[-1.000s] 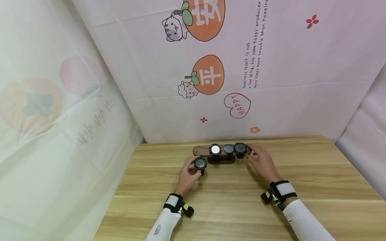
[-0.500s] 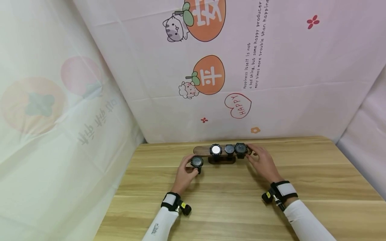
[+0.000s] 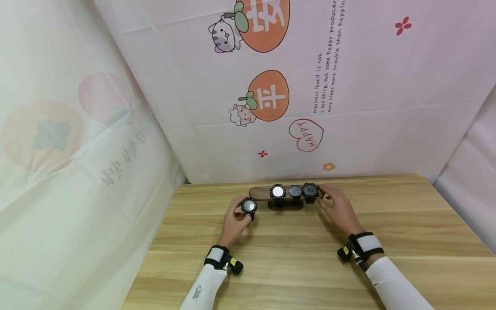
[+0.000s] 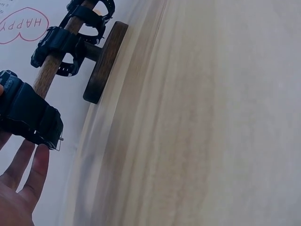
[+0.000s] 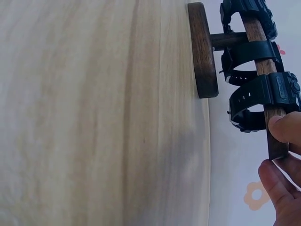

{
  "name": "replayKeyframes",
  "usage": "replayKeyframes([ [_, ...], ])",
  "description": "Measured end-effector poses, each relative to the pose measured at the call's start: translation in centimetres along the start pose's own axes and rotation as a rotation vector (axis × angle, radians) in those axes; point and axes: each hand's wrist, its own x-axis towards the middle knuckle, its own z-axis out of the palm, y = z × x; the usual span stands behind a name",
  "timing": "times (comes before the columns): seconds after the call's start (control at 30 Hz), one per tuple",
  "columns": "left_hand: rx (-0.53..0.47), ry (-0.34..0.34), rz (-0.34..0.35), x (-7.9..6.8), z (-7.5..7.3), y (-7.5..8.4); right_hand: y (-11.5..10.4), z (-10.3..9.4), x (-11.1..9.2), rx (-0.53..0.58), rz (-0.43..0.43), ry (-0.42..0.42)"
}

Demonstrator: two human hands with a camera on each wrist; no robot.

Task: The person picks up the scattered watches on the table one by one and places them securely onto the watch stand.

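Note:
My left hand (image 3: 232, 224) grips a black wristwatch (image 3: 249, 205) by the sides of its case, right at the left end of a dark wooden watch stand (image 3: 260, 193). In the left wrist view, this watch (image 4: 30, 110) overlaps the bar's tip and its strap looks closed. At the opposite end my right hand (image 3: 341, 211) pinches the bar, thumb on one side and fingers below. Three black watches hang on the bar: one with a bright face (image 3: 277, 191), a slimmer one (image 3: 295, 191) and a bulky one (image 3: 310, 190) beside the right fingers.
The stand's flat base (image 3: 286, 206) rests on the wood-grain table (image 3: 286, 267) near its back edge. A printed white cloth (image 3: 368, 129) hangs behind, and another cloth (image 3: 77, 206) closes off the left side.
My left hand has carried its watch leftward and slightly back, from in front of the bar to its left end. The right hand keeps its pinch on the other end.

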Motion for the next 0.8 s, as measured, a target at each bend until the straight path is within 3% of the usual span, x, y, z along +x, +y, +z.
replayKeyframes([
  [0.3,0.016,0.001,-0.011,0.10,-0.51,0.09,-0.15,-0.12,0.04,0.011,0.000,-0.001],
  [0.8,0.024,0.021,0.040,0.98,-0.26,0.03,-0.30,-0.48,-0.20,0.004,0.000,-0.007],
])
